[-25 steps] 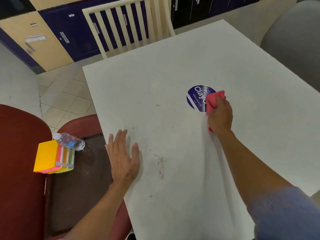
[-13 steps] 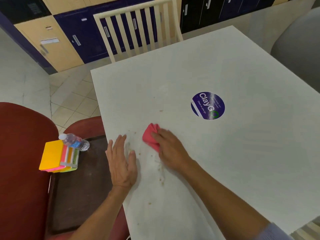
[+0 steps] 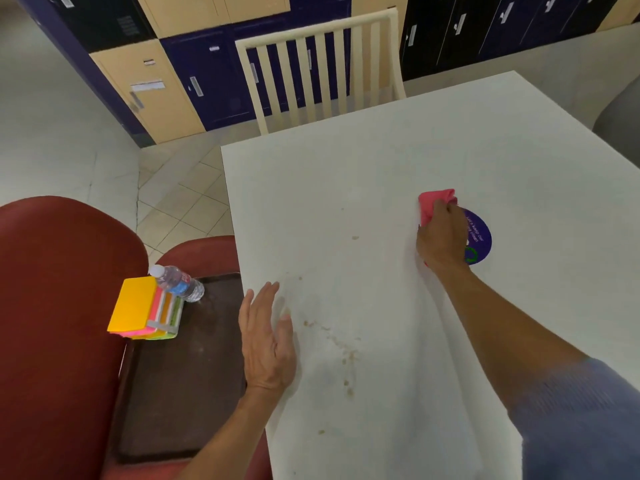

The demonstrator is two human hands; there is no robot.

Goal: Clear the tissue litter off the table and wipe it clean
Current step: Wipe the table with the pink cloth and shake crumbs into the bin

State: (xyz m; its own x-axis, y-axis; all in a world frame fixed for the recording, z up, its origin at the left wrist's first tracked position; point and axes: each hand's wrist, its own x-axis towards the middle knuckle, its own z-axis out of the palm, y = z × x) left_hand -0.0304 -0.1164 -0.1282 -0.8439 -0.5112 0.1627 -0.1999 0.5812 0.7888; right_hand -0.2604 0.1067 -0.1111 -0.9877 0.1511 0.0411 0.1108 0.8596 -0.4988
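My right hand (image 3: 441, 239) grips a pink cloth (image 3: 435, 200) and presses it on the white table (image 3: 363, 174), right at the left edge of a round purple sticker (image 3: 479, 237). My left hand (image 3: 266, 336) lies flat with straight fingers on the table's left edge. Brown smears and crumbs (image 3: 343, 355) mark the surface between my two hands. No tissue litter shows on the table.
A dark tray (image 3: 180, 386) sits on a red seat (image 3: 52, 306) to the left, carrying a stack of coloured cloths (image 3: 138, 308) and a small water bottle (image 3: 178, 282). A cream slatted chair (image 3: 322, 64) stands at the far side, lockers behind it.
My right hand swept the pink cloth from the sticker to near my left hand, then back right to the sticker. My left hand stayed flat on the table edge.
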